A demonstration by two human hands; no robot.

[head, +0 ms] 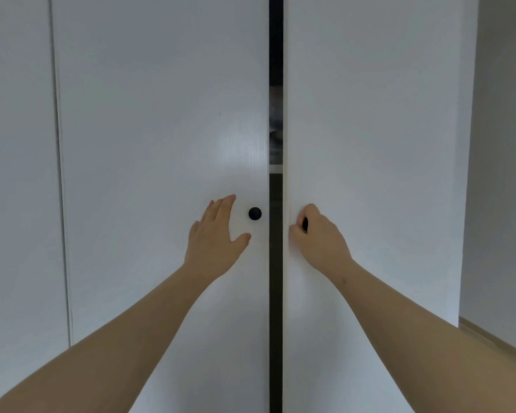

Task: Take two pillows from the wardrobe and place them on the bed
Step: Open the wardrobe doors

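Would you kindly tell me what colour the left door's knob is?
The knob is black; the head view shows it.

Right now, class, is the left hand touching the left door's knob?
Apart. The head view shows white door all round the knob, which sits clear of the open left hand, between thumb and fingers.

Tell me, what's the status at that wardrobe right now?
Right hand grips right knob. Left hand open beside left knob. Wardrobe doors parted a crack; grey fabric glimpsed inside, unidentifiable.
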